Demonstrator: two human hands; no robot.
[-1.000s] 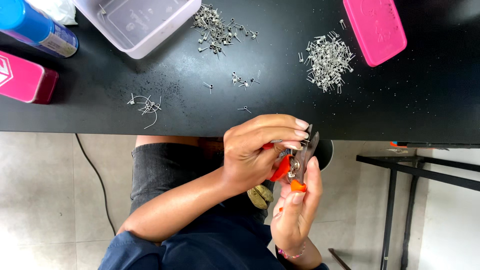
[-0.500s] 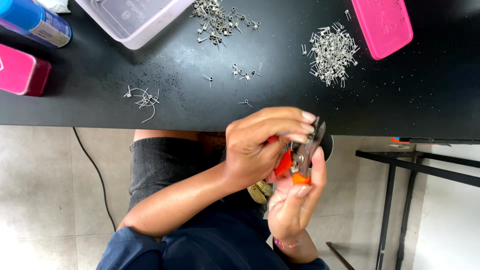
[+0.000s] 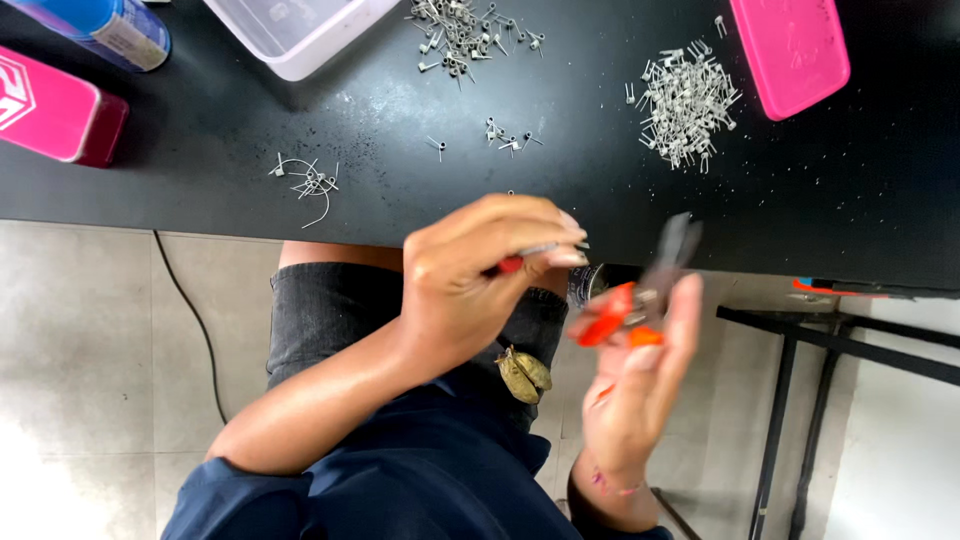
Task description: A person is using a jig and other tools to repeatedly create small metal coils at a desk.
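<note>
Black tabletop (image 3: 300,110) fills the far side, strewn with heaps of small metal pins (image 3: 685,100), a pink case (image 3: 790,50) far right and a clear plastic tub (image 3: 300,30) far left. Near its edge, the left hand (image 3: 470,290) pinches a thin red-handled tool (image 3: 520,258) between closed fingertips. Just right of it, the right hand (image 3: 640,390) is wrapped around orange-handled pliers (image 3: 640,300), blurred, tip pointing toward the table.

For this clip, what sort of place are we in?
Probably a small-parts assembly or electronics workbench: a black table strewn with piles of tiny metal coils, wire offcuts, and orange-handled pliers in the right hand.
</note>
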